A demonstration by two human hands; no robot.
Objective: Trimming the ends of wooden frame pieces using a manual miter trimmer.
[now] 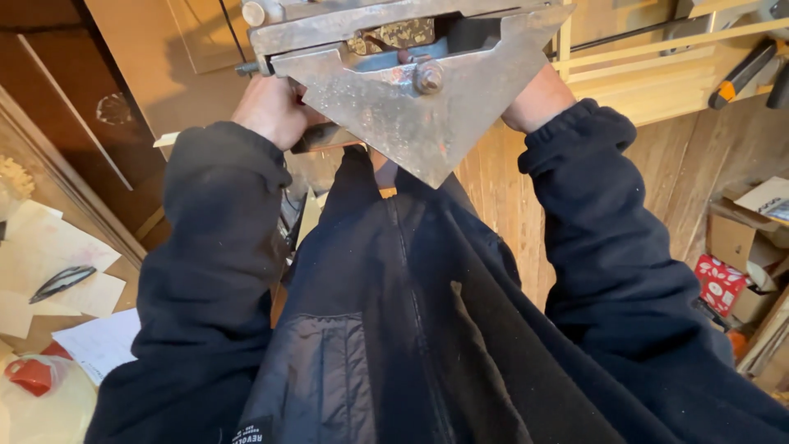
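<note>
So we've got this heavy rusty metal bracket (419, 90), triangular with its point hanging down, held up at 12 o'clock over our dark jacket. Our left hand (275, 107) is closed around its edge at about 10 o'clock. Our right hand (538, 99) sits behind the plate at 2 o'clock, fingers hidden, so we can't tell its grip. Papers (49, 271) lie at 9 o'clock and a red patterned box (722, 284) at 3.

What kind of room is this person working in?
Probably a woodworking shop. Both hands, left and right, hold a heavy rusty metal tool over a plank floor, with wooden slats and cardboard boxes nearby.
</note>
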